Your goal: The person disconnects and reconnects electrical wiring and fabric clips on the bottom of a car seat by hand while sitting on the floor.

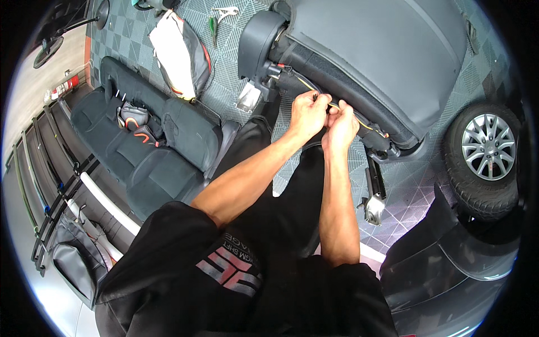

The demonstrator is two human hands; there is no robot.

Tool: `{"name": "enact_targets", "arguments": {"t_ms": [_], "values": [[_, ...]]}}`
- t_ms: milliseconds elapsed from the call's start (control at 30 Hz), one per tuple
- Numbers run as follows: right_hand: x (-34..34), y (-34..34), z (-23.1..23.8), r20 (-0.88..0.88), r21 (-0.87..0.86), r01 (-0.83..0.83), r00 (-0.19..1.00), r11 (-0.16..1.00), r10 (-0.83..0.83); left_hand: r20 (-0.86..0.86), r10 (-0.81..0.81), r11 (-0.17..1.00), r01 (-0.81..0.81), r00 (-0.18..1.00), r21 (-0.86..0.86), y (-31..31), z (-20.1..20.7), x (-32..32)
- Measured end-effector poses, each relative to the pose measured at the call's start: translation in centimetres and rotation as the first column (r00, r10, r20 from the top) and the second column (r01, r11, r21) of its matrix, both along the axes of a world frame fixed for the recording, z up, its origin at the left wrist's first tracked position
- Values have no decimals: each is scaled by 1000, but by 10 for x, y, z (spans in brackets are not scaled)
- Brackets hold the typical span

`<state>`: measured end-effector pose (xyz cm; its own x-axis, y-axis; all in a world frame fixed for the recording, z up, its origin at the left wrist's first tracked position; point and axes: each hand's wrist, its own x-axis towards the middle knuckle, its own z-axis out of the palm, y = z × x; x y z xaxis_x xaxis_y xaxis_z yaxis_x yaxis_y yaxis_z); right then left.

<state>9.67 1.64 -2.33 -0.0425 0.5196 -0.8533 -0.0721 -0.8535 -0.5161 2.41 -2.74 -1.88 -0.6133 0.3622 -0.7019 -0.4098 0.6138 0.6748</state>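
Observation:
A black car seat [365, 45] lies in front of me with its underside edge facing my legs. Along that edge runs a thin wiring harness [303, 82] with yellow, orange and black wires. My left hand [307, 117] pinches the harness near its middle, fingertips closed. Right beside it, my right hand [341, 128] grips the same wires, its thumb and fingers pressed together. The fingertips hide whatever small part sits between them. A red connector piece shows near the seat's left hinge cover [259, 45]. Metal seat feet [249, 96] stick out below the seat.
A dark rear bench seat [163, 129] with belt buckles stands at left. A white-and-grey bag [175, 53] and green-handled pliers [213, 27] lie on the tiled floor. At right are a wheel [487, 149] and a dark bumper [449, 269]. A rack [53, 191] stands far left.

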Motion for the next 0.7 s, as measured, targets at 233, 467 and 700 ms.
{"name": "enact_targets", "arguments": {"t_ms": [233,467,700], "values": [[-22,16,22,122,-295,-232,953,927,277,-148,-358,933,349,922,-84,-9,10,-26],[-38,-2,20,18,-432,-87,994,898,105,-578,-560,774,625,594,-108,-42,34,-87],[-50,-10,8,13,-176,101,995,979,-100,-564,-795,543,677,223,-497,-29,54,-135]]}}
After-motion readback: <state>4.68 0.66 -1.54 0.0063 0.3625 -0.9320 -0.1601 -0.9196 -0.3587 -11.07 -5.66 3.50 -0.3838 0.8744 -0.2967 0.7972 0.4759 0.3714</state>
